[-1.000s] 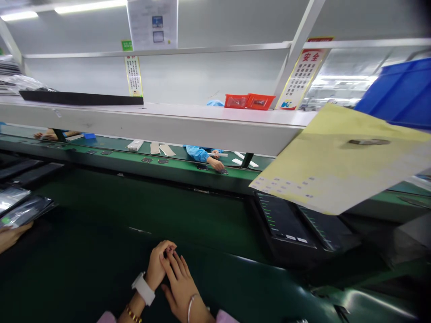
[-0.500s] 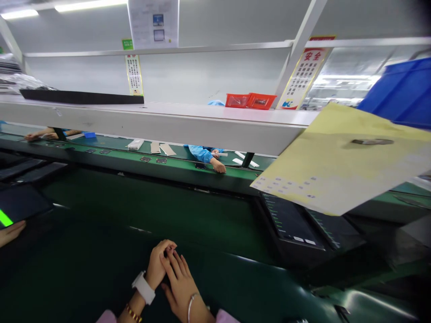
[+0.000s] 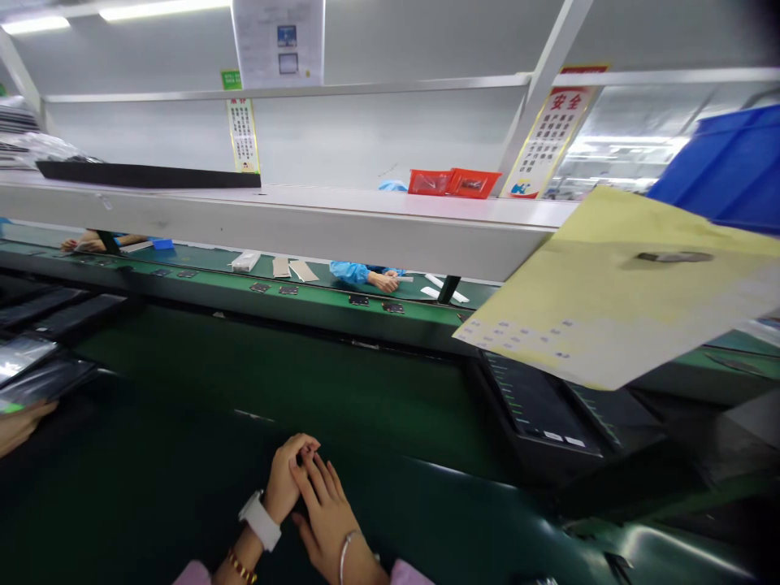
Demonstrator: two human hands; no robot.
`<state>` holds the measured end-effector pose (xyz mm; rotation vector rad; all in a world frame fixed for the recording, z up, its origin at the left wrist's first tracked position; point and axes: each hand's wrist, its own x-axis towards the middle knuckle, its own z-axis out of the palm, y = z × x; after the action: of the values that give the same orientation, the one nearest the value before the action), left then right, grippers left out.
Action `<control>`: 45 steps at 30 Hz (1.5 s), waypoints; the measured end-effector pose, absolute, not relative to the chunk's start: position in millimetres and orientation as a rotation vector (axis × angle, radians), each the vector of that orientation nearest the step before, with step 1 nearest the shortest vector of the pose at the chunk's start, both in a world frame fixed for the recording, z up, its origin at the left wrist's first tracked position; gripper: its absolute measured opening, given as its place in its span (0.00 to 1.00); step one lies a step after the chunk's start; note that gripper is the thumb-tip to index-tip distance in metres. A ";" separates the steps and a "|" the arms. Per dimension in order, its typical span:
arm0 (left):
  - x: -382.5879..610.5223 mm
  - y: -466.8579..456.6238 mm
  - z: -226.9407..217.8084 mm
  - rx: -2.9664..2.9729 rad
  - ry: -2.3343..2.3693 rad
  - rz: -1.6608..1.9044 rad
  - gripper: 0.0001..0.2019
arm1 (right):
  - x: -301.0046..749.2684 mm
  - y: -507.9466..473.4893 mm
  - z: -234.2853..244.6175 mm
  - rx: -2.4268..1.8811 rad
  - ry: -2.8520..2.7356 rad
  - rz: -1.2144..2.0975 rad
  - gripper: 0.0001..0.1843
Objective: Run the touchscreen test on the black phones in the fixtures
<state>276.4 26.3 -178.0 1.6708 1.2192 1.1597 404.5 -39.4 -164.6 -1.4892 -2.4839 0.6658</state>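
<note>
My left hand (image 3: 286, 475), with a white watch (image 3: 260, 521) on its wrist, has curled fingers, partly hidden where the two hands meet. Against it lies my right hand (image 3: 329, 504), its fingers stretched out and touching the left fingers; a thin bracelet (image 3: 346, 556) circles that wrist. I see nothing held in either one. Both rest low in the middle of the view, over the dark green work surface (image 3: 378, 504). Farther right, flat dark panels (image 3: 542, 406) with green marks along an edge sit in a black tray.
At the left edge another person's hand (image 3: 24, 426) holds a dark, glossy panel (image 3: 45, 382). A co-worker's hands (image 3: 385, 281) work across the line, where small circuit boards (image 3: 358, 300) lie. A yellow sheet (image 3: 609, 301) hangs at right below a blue bin (image 3: 725, 166); red trays (image 3: 454, 183) stand on the shelf.
My hands have not moved. The panels in the tray and on the left have shifted rightward; the other person's held panel has tilted. The co-worker's reaching hand has drawn back, leaving a board visible.
</note>
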 end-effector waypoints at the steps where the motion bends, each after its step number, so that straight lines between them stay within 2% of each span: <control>1: 276.5 26.2 -177.7 1.673 1.218 1.158 0.12 | 404.6 -39.0 -165.0 -1.486 -2.484 0.660 0.46; 45: 275.0 27.9 -186.6 1.678 1.205 1.158 0.10 | 405.7 -40.0 -172.3 -1.465 -2.473 0.601 0.46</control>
<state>275.0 27.9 -186.6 1.6779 1.2046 1.1582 405.7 -40.0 -172.3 -1.4652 -2.4733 0.6014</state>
